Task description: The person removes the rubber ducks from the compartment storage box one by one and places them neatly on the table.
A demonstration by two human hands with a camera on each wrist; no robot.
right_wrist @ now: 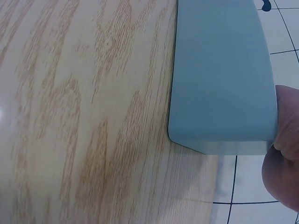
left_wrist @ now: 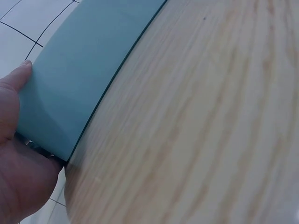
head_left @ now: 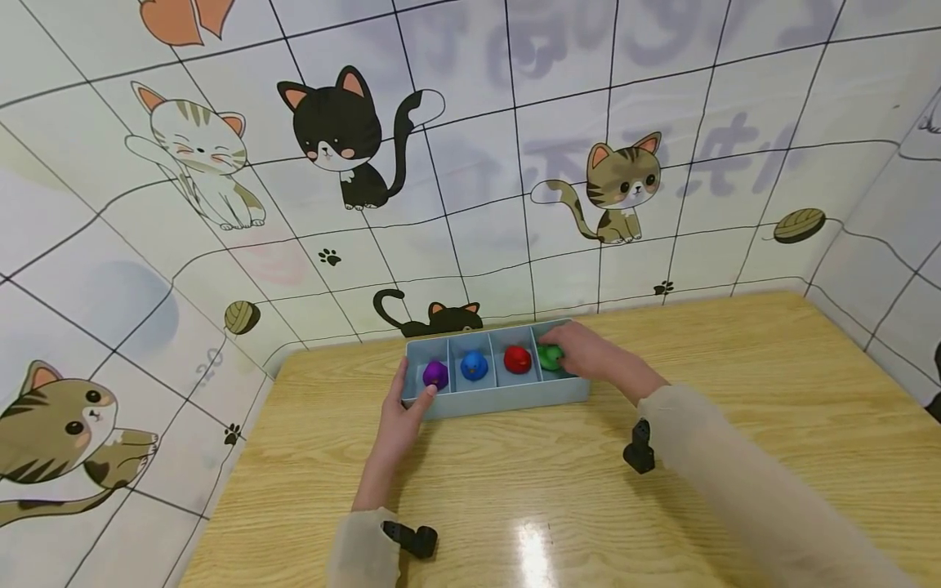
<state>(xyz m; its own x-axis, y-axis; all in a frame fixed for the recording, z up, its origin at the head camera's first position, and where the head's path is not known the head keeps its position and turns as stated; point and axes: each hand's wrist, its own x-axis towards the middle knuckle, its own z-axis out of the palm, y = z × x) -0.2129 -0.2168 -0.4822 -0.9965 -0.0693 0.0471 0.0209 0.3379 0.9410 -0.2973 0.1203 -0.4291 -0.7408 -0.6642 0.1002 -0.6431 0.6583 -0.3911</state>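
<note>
Box (head_left: 507,398), pale blue, four compartments in a row, resting on the table near the back wall; one small duck per compartment: purple duck (head_left: 435,374) at the left end, then blue duck (head_left: 474,366), red duck (head_left: 518,359), and green duck (head_left: 550,358) at the right end; left hand (head_left: 401,418) holds the box at its front left corner, fingers along the outer end wall, thumb at the front rim just beside the purple duck, a partly open grasp; right hand (head_left: 591,353) bent over the right end, fingers down in the last compartment at the green duck; fingertips partly hidden, so cannot tell how far open it is or whether it has the duck gripped; both wrist views show the box's plain front face, a hand at its end; table (head_left: 507,482) of pale grained wood, a bright glare spot toward the near side; beige sleeves (head_left: 735,474) on both arms, a small black device at each wrist; wall (head_left: 478,171) white with dark grid lines, printed with cartoon cats, paw prints, yarn balls.
</note>
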